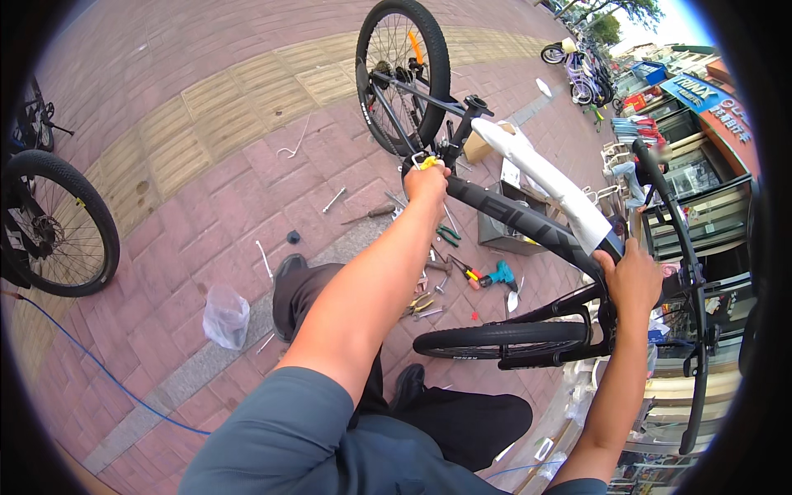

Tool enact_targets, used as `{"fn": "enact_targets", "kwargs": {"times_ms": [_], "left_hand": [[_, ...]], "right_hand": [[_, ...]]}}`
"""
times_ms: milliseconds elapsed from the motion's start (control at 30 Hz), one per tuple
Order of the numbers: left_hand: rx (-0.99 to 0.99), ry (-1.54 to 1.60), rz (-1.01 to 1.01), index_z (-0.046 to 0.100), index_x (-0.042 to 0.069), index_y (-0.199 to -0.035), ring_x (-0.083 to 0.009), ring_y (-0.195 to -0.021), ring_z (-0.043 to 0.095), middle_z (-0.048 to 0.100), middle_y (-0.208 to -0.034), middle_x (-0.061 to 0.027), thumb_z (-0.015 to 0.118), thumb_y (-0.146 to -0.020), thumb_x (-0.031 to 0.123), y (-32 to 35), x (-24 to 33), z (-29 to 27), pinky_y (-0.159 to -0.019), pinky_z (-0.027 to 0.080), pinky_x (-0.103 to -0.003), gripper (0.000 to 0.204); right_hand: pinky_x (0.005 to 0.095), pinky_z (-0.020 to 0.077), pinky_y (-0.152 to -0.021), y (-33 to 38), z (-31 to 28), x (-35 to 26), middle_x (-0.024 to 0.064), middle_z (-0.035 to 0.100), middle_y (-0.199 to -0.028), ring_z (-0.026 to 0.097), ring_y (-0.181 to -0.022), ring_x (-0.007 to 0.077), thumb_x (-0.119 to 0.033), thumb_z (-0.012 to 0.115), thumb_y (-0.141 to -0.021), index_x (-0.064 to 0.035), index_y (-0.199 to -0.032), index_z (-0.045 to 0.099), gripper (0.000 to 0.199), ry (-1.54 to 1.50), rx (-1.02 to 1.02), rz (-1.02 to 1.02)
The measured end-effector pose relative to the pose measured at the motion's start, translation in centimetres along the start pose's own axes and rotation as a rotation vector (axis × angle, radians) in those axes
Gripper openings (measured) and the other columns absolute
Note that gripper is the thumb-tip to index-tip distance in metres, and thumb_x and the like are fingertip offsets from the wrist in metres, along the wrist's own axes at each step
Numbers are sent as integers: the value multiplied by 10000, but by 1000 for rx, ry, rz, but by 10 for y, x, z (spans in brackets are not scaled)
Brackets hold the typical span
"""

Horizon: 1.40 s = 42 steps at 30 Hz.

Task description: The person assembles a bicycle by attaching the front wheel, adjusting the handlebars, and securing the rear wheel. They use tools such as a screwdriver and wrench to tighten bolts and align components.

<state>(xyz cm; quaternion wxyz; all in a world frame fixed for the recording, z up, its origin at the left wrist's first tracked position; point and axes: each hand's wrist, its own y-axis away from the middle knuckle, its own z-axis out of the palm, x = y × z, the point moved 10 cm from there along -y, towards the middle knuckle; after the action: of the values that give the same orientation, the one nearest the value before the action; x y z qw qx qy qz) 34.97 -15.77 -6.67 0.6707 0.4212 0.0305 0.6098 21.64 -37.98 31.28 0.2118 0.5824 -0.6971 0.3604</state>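
Note:
A dark bicycle frame (511,216) stretches across in front of me, its top tube covered in white wrapping (536,169). At the crank end of the frame, my left hand (427,180) is closed around a small yellow thing (430,162) with a pale metal loop beside it; its exact kind is unclear. My right hand (634,276) grips the frame near the head tube, thumb on the near side. The rear wheel (443,70) is at the far end. Low on the right is the front wheel (495,335), turned sideways, with the black handlebar (686,239) beyond my right hand.
Tools lie on the brick paving: a teal power drill (498,275), green-handled pliers (448,238), a screwdriver (371,214) and a wrench (334,200). A grey box (505,238) stands behind the frame. Leftward are a plastic bag (226,317), a blue hose (107,373) and another bicycle's wheel (101,214).

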Motion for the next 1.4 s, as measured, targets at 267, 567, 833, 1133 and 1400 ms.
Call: {"fn": "enact_targets", "kwargs": {"times_ms": [267,567,833,1133,1400], "left_hand": [[-77,86,-41,581,65,-1207,-156,-929,686,693,-1181,-90,623,-1023,294,-49,-14,17,-529,371,-239,297],[53,294,-222,606,109,-839,-149,-538,515,595,-743,-8,595,-1035,368,-55,-84,11,-489,470,-313,325],[104,264,-213,573,89,-796,-195,-654,542,524,-713,-46,631,-984,219,13,-80,22,-584,482,-352,236],[-47,253,-498,572,107,-843,-110,-478,337,407,-619,20,646,-959,140,139,-109,7,-426,248,-290,142],[36,241,-420,560,118,-922,-67,-490,335,423,-673,37,611,-985,104,154,-88,-12,-410,238,-230,82]], "right_hand": [[485,504,-771,70,52,41,191,697,-892,668,-874,407,-561,852,-654,-7,-945,626,665,-83,-171,17],[473,469,-774,131,101,48,130,635,-874,635,-864,352,-419,958,-541,-57,-939,617,638,-177,-151,2],[535,476,-872,120,157,134,175,696,-1075,638,-987,417,-318,932,-596,-66,-1149,696,652,-289,-93,20],[465,485,-892,98,206,222,160,619,-1034,588,-1004,376,-84,929,-410,-19,-1103,651,750,-395,-135,14],[467,514,-832,59,220,209,179,668,-980,639,-921,382,-215,891,-470,-50,-1037,660,634,-352,-13,-304]]}}
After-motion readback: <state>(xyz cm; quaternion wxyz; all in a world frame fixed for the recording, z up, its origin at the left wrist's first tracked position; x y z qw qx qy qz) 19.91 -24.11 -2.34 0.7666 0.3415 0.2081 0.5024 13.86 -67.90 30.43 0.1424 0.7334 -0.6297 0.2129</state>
